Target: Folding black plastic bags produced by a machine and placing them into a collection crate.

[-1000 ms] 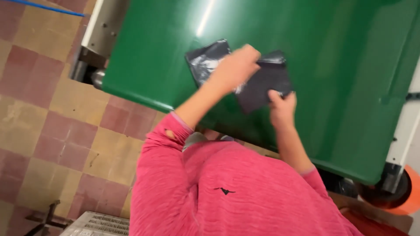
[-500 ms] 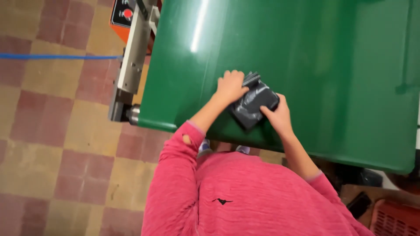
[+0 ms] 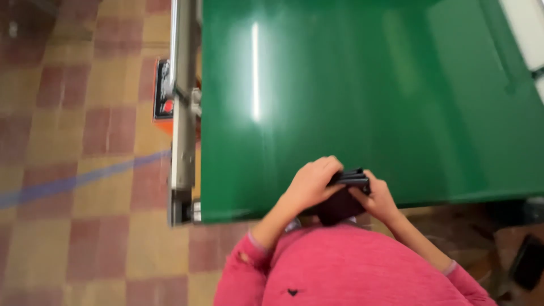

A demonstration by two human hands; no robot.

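My left hand and my right hand both grip a small folded dark plastic bag at the near edge of a glossy green table. The bag is folded into a compact bundle, pressed between the fingers of both hands. Pink sleeves cover my forearms, and my pink top fills the bottom of the view.
A metal rail runs along the table's left side, with an orange control box fixed to it. The floor is red and tan checkered tile with a blue line across it. A dark object lies at the bottom right.
The dark bag went from spread out to a tight fold. Both hands drew it toward my body, to the table's near edge. The camera view swung round.
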